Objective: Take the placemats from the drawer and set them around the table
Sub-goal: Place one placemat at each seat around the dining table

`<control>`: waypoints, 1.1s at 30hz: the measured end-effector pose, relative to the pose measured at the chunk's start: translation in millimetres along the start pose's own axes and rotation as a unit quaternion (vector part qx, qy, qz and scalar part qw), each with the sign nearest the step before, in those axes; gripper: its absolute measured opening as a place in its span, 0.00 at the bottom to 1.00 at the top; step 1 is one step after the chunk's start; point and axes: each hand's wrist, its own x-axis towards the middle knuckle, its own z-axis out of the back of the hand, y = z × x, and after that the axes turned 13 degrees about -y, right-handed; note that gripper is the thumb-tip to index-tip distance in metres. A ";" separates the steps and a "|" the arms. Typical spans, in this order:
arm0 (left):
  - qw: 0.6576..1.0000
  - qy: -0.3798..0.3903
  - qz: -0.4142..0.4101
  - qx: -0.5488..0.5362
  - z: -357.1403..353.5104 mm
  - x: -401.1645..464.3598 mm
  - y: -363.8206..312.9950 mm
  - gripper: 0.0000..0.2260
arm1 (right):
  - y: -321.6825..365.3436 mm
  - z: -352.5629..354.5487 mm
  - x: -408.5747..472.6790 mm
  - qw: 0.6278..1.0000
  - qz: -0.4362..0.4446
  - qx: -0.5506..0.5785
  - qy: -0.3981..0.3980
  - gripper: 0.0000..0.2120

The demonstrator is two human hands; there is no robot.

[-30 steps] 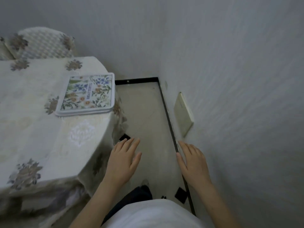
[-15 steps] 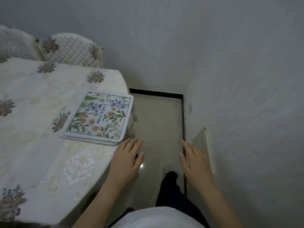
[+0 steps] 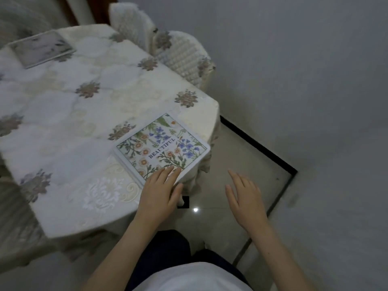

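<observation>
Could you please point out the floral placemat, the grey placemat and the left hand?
floral placemat [image 3: 162,147]: head view, centre of the printed face.
grey placemat [image 3: 41,48]: head view, middle of its top.
left hand [image 3: 159,192]: head view, back of hand.

both arms reach forward; left hand [image 3: 158,195] flat, fingers straight; right hand [image 3: 245,201] open, fingers spread.

A dim dining corner, close against the wall.
A table [image 3: 63,114] under a pale cloth with embroidered flowers fills the left; two quilted chair backs [image 3: 182,57] stand behind it. Grey walls [image 3: 304,80] meet a glossy tiled floor [image 3: 241,164] along dark skirting [image 3: 258,145].
</observation>
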 end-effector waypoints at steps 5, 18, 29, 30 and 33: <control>0.995 -0.007 0.096 0.005 -10.4 1.2 20.8 0.24 | 6.5 -28.1 44.8 0.997 0.058 0.028 0.052 0.26; 0.975 -0.065 0.209 0.032 -2.2 87.1 100.6 0.26 | 65.5 -110.7 202.2 0.973 0.193 0.025 0.125 0.25; 0.889 -0.036 0.457 -0.013 -55.7 85.9 128.0 0.27 | 59.7 -190.4 283.3 0.937 0.223 -0.083 0.254 0.25; 0.879 -0.032 0.475 -0.016 -60.6 84.7 125.5 0.27 | 57.1 -195.8 285.9 0.934 0.215 -0.098 0.268 0.26; 0.852 -0.048 0.521 -0.032 -72.3 84.8 113.7 0.28 | 49.9 -203.5 288.2 0.933 0.202 -0.093 0.284 0.27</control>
